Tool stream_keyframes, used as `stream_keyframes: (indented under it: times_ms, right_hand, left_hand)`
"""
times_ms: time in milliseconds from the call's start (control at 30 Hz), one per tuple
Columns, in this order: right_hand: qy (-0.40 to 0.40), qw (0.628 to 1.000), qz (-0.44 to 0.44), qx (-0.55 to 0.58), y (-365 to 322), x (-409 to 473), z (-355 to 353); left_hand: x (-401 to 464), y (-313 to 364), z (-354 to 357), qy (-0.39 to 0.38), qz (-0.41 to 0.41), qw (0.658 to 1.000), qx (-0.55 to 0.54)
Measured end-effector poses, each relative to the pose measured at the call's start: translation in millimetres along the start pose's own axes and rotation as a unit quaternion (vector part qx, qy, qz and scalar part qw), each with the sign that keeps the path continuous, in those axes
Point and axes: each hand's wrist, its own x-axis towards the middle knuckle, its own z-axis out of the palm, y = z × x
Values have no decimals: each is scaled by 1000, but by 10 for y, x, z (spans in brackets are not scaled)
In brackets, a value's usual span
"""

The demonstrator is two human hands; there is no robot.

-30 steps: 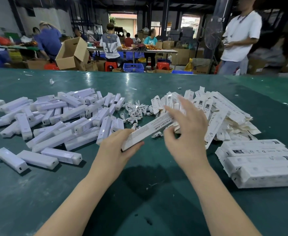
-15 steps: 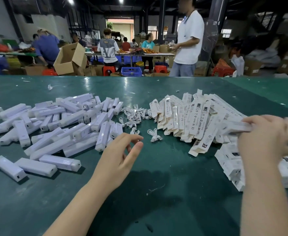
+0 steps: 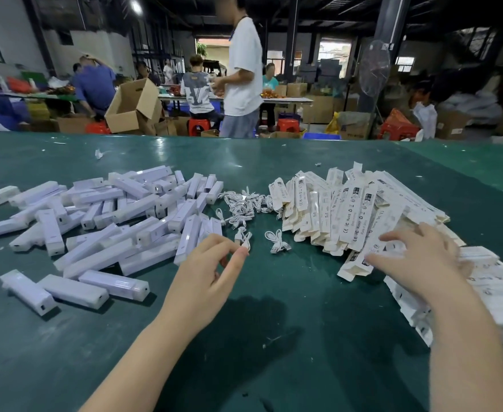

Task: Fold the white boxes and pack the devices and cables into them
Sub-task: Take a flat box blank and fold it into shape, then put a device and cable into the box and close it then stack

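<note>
Left hand (image 3: 205,281) pinches a coiled cable (image 3: 243,239) at centre frame. Right hand (image 3: 419,257), fingers spread, presses flat boxes (image 3: 354,215) centre right. Advice: slide one blank clear before folding. Devices (image 3: 110,227) lie left.

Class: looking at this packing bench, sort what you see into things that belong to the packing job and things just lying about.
Job: flat white boxes, devices, cables, packed boxes, hands: left, right.

Lying about: paper scrap, cardboard carton, red stools.

Left hand (image 3: 205,278) reaches forward, thumb and forefinger nearly pinched, other fingers curled. Right hand (image 3: 422,260) lies palm down, fingers spread.
</note>
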Motion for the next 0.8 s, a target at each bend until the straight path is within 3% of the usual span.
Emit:
stream_keyframes:
  times_ms: [67, 233, 367, 500, 667, 800]
  right_hand:
    - [2, 1000, 6, -13, 31, 13, -2]
    - [112, 993, 23, 19, 0, -32, -30]
    - [162, 979, -104, 69, -194, -71, 83]
    - [85, 986, -138, 22, -391, -103, 355]
    - [-44, 991, -41, -122, -497, -51, 727]
    - [38, 995, -46, -84, -473, -26, 810]
  left_hand:
    - [4, -8, -16, 1, -6, 1000, 10]
    - [24, -46, -29, 18, -28, 999, 19]
    - [56, -162, -92, 54, -72, 987, 130]
    - [73, -282, -187, 43, -181, 950, 252]
    - [58, -244, -150, 15, -203, 945, 256]
    - [51, -207, -133, 13, -197, 948, 250]
